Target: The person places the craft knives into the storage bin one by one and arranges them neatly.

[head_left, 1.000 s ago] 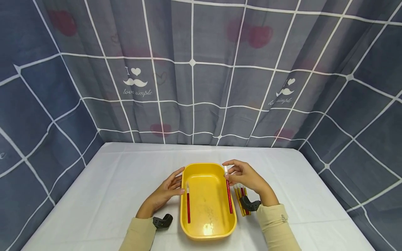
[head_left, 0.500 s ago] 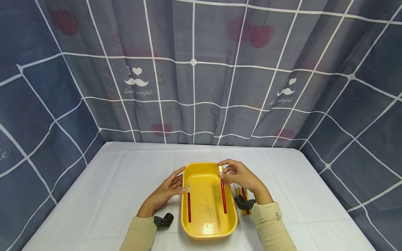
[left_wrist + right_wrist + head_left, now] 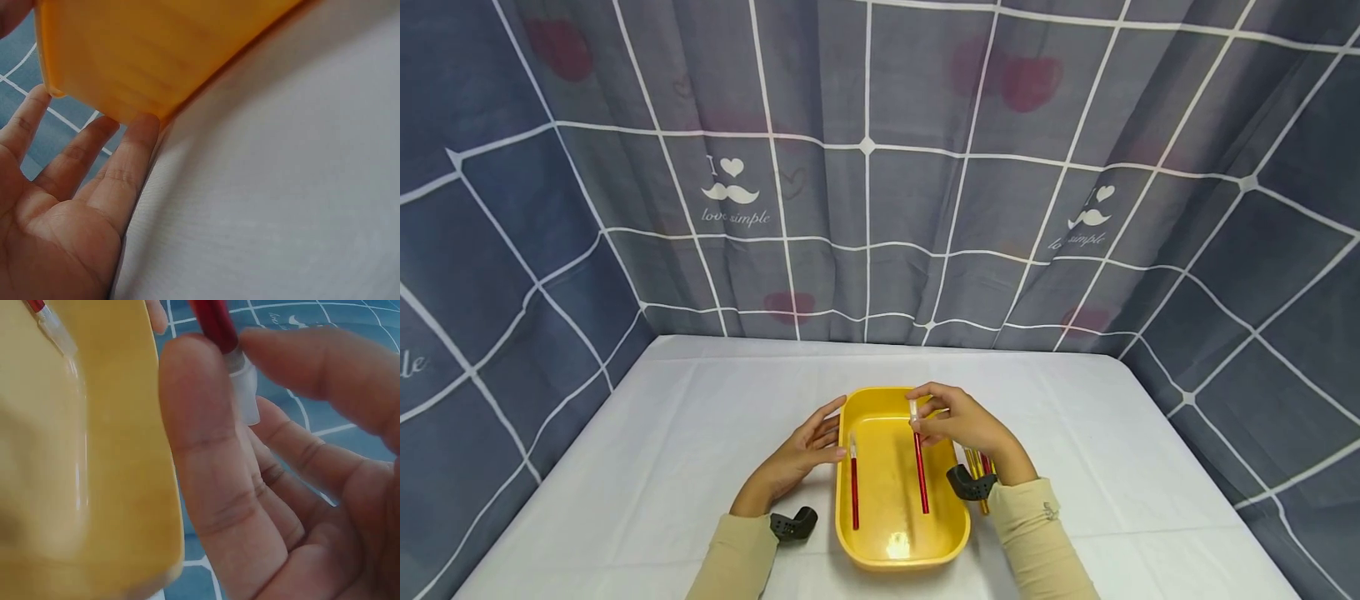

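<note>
A yellow plastic tray (image 3: 887, 492) stands on the table. My left hand (image 3: 793, 458) lies along its left wall, fingers extended, with the thumb at the rim; in the left wrist view the fingertips (image 3: 145, 128) touch the outer wall. Between thumb and fingers, my right hand (image 3: 962, 421) pinches a red paintbrush (image 3: 921, 475) near its capped end, over the tray's right half. The clear cap (image 3: 247, 394) points away, and the handle slants toward the near side. A second red paintbrush (image 3: 854, 492), also capped, lies lengthwise inside along the left wall.
Several yellow and red paintbrushes (image 3: 987, 465) lie on the table right of the tray, partly hidden by the right wrist and its black camera (image 3: 972, 483). A white cloth (image 3: 737, 367) covers the table. Grey checked curtains (image 3: 820, 192) enclose the back and sides.
My right hand has moved left with the paintbrush, from the tray's right edge to farther over its inside. The left hand stays at the left wall.
</note>
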Motion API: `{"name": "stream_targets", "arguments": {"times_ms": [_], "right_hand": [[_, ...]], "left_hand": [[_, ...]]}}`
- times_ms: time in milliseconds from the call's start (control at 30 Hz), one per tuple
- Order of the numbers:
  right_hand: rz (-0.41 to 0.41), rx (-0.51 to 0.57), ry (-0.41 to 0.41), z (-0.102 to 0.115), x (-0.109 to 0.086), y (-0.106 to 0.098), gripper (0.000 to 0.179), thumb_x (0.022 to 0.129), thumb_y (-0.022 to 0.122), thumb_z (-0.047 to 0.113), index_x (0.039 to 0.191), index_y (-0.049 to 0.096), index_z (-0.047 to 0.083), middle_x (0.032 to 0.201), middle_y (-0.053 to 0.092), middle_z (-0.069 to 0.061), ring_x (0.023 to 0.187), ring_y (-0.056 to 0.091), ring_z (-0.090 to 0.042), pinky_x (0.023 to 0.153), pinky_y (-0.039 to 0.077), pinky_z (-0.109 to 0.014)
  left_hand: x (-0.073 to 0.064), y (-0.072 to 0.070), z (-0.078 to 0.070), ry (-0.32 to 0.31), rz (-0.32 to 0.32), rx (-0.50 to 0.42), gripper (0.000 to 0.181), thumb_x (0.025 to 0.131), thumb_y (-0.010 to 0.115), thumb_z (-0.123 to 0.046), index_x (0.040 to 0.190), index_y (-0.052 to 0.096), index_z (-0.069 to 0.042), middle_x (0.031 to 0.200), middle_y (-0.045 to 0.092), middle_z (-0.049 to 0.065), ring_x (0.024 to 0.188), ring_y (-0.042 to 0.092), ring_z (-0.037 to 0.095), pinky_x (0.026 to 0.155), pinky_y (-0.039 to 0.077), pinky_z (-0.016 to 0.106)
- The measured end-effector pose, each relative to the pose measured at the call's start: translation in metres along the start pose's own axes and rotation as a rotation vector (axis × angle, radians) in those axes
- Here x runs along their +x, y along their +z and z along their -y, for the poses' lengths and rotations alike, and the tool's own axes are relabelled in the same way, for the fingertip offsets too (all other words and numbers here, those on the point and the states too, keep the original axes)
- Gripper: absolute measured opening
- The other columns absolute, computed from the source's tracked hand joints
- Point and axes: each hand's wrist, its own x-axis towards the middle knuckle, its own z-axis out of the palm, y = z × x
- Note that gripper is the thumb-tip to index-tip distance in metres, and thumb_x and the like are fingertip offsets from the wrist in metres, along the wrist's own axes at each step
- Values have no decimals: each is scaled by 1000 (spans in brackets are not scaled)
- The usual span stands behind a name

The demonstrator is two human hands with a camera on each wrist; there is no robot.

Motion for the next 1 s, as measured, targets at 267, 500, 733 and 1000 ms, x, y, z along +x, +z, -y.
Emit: {"name": "stream_targets", "arguments": {"times_ms": [267, 500, 733, 1000], "right_hand": [[26, -9, 29, 1, 8, 8, 49, 99, 72, -2, 143, 55, -16, 104, 65, -15, 81, 76, -22, 79, 66, -49], [55, -33, 52, 0, 15, 17, 48, 99, 72, -3, 142, 55, -16, 101, 65, -13, 76, 76, -25, 81, 65, -56], [65, -17, 53, -2, 19, 24, 44, 99, 71, -4, 138, 54, -15, 98, 64, -13, 76, 75, -24, 79, 66, -52], [55, -22, 75, 0, 26, 31, 39, 98, 71, -5, 133, 57, -15, 97, 64, -14, 74, 76, -25, 79, 66, -54]], "left_hand": [[1, 1, 0, -22, -10, -4, 88, 102, 73, -8, 174, 22, -11, 172, 31, 29, 153, 41, 46, 121, 43, 44], [1, 1, -2, -26, -4, -9, 90, 102, 74, -10, 174, 21, -10, 172, 30, 29, 154, 39, 47, 123, 39, 50], [1, 1, -1, -28, -4, -12, 92, 101, 76, -12, 174, 21, -11, 172, 30, 29, 154, 38, 47, 124, 37, 48], [2, 0, -1, -28, -3, -10, 90, 101, 73, -8, 174, 20, -11, 172, 29, 29, 155, 38, 47, 125, 36, 51]]}}
